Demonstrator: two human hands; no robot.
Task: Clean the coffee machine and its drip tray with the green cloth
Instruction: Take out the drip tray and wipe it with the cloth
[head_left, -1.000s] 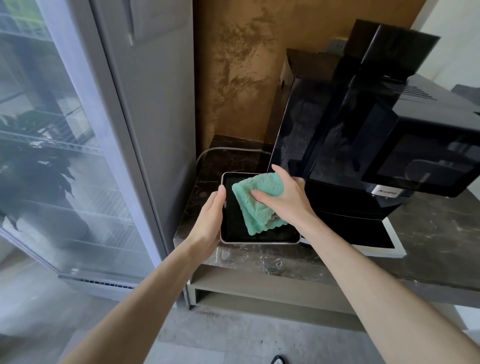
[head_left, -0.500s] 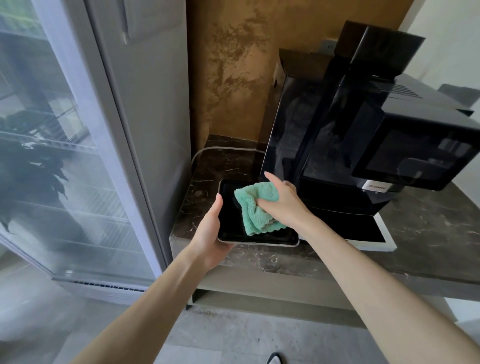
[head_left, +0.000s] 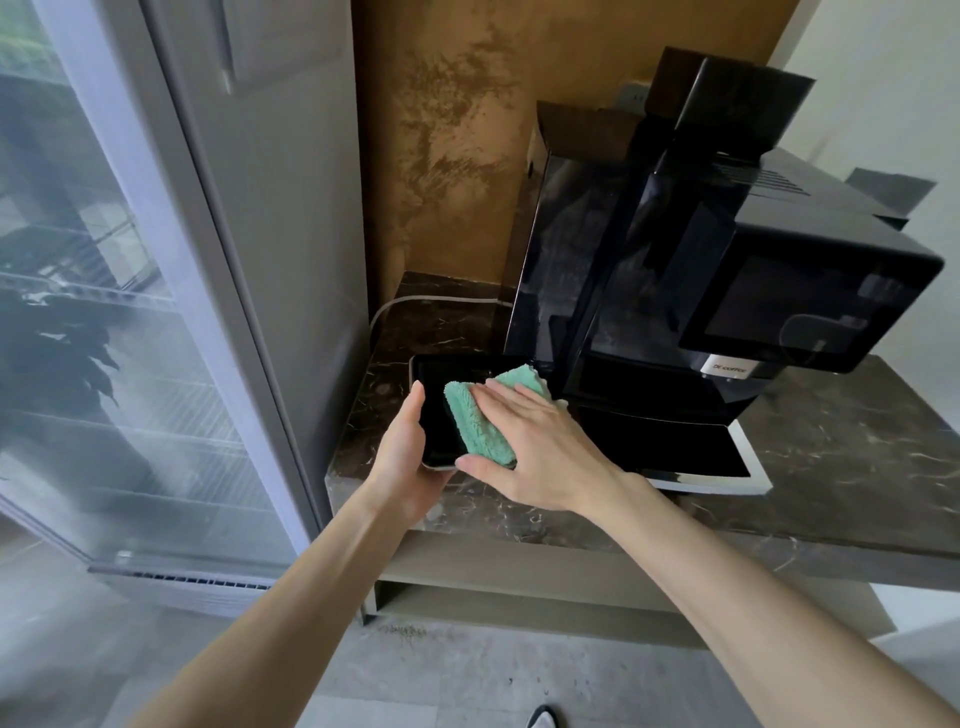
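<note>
From the head camera I see my right hand (head_left: 540, 447) spread flat, fingers straight and close together. It presses the folded green cloth (head_left: 475, 421) down onto the drip tray (head_left: 434, 384), with the thumb stretched out along the cloth's near end. My left hand (head_left: 402, 457) grips the tray by its left edge, thumb lying up along the rim and the palm cupped round the near corner. Its other fingers are hidden beneath, so I cannot tell how they sit.

The tray is black with a pale rim and sits at the left front corner of the dark marbled countertop (head_left: 831, 467), just beside the coffee machine (head_left: 649, 260). I cannot tell whether it rests on the stone or is lifted off it. The machine is glossy black and stands to the tray's right, with a white-rimmed base plate (head_left: 748, 467) at its foot.

A pale cable (head_left: 431, 300) runs along the counter behind the tray. A mottled brown wall (head_left: 441, 130) is at the back and a glass-door fridge (head_left: 104, 312) on the left. Below is a grey tiled floor (head_left: 415, 675).
</note>
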